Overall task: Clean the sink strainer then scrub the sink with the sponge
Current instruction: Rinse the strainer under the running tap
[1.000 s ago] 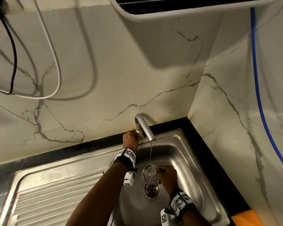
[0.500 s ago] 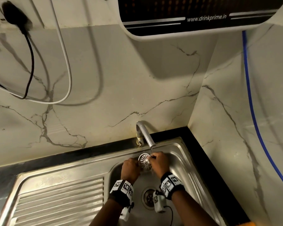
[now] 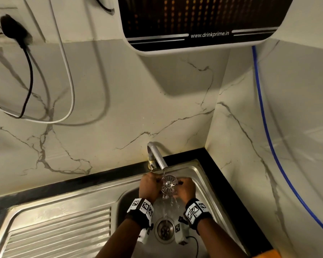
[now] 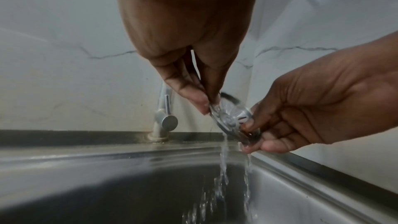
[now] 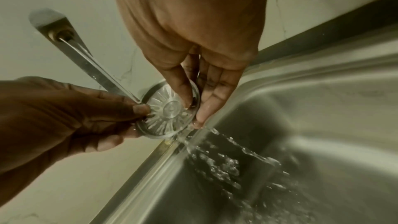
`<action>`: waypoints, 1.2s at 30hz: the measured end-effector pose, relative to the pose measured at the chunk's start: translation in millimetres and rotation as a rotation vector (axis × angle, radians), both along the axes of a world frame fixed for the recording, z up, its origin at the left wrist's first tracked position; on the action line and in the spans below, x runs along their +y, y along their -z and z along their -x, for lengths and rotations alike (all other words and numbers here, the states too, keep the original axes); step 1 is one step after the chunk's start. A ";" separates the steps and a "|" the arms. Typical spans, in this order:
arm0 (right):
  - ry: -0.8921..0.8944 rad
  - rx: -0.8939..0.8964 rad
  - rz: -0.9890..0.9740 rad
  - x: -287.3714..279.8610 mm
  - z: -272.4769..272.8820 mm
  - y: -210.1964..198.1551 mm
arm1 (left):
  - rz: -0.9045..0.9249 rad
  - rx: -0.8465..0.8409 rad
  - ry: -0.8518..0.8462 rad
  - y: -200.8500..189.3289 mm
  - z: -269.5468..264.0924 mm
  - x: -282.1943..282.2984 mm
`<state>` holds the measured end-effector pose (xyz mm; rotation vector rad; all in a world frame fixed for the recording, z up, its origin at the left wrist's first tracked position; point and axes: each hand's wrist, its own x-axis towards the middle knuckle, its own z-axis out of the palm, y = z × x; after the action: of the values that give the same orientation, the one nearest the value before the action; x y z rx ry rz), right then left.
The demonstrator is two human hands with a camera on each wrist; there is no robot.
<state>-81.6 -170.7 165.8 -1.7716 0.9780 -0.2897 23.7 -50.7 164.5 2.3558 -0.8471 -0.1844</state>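
The round metal sink strainer [image 3: 168,184] is held up under the tap spout [image 3: 158,157], over the steel sink basin [image 3: 201,185]. Water runs over it and falls toward the drain [image 3: 165,228]. My left hand [image 3: 150,185] pinches the strainer's left rim [image 4: 212,108]. My right hand [image 3: 186,189] pinches its right rim, thumb on the slotted face [image 5: 170,113] and fingers behind. In the left wrist view the strainer [image 4: 231,118] tilts, water streaming off its lower edge. No sponge is in view.
The tap lever [image 4: 167,118] stands at the back rim. A ribbed draining board [image 3: 60,233] lies left of the basin. Marble walls close the back and right; a water purifier [image 3: 199,21] hangs above. Cables [image 3: 67,75] and a blue tube [image 3: 259,101] run along the walls.
My left hand left the tap and joined the right hand on the strainer. The strainer rose from above the drain to just under the spout, and the flow is stronger.
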 end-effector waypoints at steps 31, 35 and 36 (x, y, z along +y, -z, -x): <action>-0.322 0.215 0.577 -6.3 -33.0 -2.9 | -0.092 -0.034 0.020 2.1 -17.0 9.4; -0.445 0.168 0.675 2.9 -48.5 -11.8 | -0.169 -0.052 0.091 -2.9 -23.7 15.5; -0.487 0.187 0.716 4.9 -51.2 -13.2 | -0.165 -0.043 0.106 -3.5 -24.4 15.4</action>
<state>-30.4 -165.8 179.0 -2.6627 0.5571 -0.1702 48.1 -35.4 168.0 2.4767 -1.0128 -0.2569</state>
